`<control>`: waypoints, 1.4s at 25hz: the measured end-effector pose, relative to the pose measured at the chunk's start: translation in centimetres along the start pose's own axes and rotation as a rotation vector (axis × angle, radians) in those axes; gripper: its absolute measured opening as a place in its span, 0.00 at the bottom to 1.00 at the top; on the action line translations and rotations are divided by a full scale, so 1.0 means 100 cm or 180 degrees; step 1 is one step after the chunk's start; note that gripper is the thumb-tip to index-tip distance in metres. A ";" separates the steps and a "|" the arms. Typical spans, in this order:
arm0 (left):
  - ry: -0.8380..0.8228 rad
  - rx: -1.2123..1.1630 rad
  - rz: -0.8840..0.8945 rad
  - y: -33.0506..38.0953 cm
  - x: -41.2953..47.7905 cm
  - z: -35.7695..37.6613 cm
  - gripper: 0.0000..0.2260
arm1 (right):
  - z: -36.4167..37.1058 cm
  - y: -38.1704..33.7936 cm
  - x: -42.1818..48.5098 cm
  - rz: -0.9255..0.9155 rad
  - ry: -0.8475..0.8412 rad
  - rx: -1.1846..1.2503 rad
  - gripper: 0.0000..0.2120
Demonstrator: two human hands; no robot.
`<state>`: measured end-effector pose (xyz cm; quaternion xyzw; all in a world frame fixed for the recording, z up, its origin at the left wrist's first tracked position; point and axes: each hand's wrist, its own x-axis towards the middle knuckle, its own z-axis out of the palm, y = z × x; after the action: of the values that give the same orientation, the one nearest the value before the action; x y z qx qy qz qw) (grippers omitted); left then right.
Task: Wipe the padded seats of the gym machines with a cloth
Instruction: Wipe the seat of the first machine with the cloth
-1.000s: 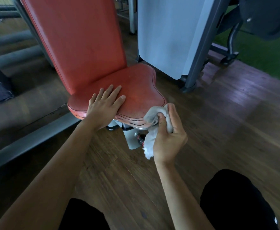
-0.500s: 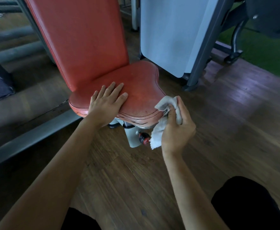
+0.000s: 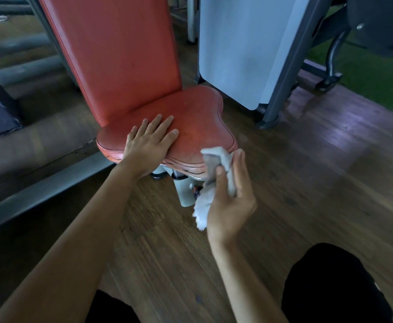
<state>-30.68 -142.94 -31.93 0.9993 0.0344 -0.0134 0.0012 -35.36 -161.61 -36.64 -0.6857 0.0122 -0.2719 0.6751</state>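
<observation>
A red padded seat [image 3: 198,117] with a tall red backrest [image 3: 118,54] stands in front of me on a grey post. My left hand [image 3: 151,142] lies flat on the seat's near left part, fingers spread. My right hand [image 3: 231,197] holds a crumpled grey-white cloth [image 3: 214,173] at the seat's front right edge. The cloth's top touches the seat rim and its lower end hangs loose in front of the post.
A pale grey machine panel [image 3: 244,47] on a dark frame stands right behind the seat. Grey floor rails [image 3: 39,197] run at the left. Wooden floor [image 3: 319,171] spreads to the right, green turf [image 3: 377,75] beyond. My dark-clad knees are at the bottom.
My right hand with the cloth has shifted slightly right along the seat's front edge. The left hand stays flat on the seat.
</observation>
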 end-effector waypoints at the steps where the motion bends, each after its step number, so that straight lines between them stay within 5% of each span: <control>1: 0.0000 -0.0045 -0.0033 0.000 0.000 0.000 0.24 | 0.000 -0.003 -0.009 -0.0023 -0.0072 0.0039 0.21; 6: 0.0006 -0.0196 -0.0090 0.003 -0.001 -0.002 0.24 | -0.004 0.005 0.055 0.0234 -0.0175 0.0005 0.19; 22: 0.0032 -0.0050 -0.0033 0.003 -0.009 -0.002 0.22 | -0.011 0.001 0.007 -0.0163 -0.0334 0.0043 0.24; 28: 0.0030 -0.0119 -0.0103 0.004 -0.006 -0.005 0.23 | -0.012 0.005 0.053 -0.0101 -0.0422 -0.0077 0.18; 35: -0.0014 -0.0290 -0.0201 0.007 -0.006 -0.008 0.23 | -0.010 0.010 0.007 -0.0516 -0.0338 -0.0123 0.25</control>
<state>-31.21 -143.65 -31.14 0.9966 0.0665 -0.0140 0.0464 -34.80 -162.94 -37.36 -0.7108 -0.0738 -0.2886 0.6372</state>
